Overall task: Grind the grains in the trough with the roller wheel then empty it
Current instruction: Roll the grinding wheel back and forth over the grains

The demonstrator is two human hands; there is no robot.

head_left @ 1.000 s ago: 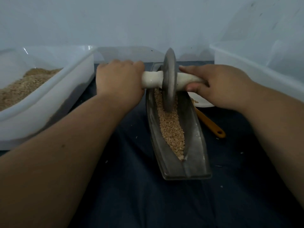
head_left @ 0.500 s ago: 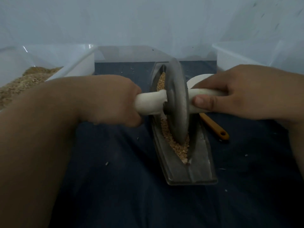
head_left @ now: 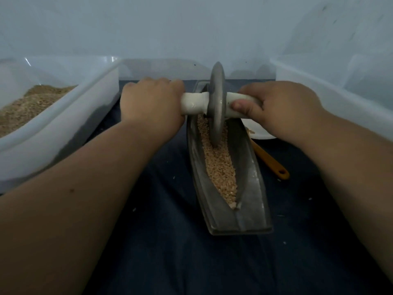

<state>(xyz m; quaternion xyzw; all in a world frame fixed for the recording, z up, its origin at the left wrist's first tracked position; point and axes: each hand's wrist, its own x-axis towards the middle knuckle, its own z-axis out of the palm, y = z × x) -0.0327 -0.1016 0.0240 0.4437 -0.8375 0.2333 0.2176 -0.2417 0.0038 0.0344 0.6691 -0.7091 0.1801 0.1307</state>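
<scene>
Hands (head_left: 152, 103) (head_left: 282, 107) on roller wheel (head_left: 215, 99), dark cloth (head_left: 170, 252)

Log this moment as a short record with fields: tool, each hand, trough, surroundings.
tool: grey metal roller wheel on a white handle, upright, rim in the tan grains
left hand: grips the handle's left end
right hand: grips the handle's right end
trough: long grey metal trough, holding the grains
surroundings: white plastic bin of brown meal at left; orange utensil handle right of trough

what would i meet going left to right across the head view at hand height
left tub → left hand → roller wheel → right hand → right tub
</scene>
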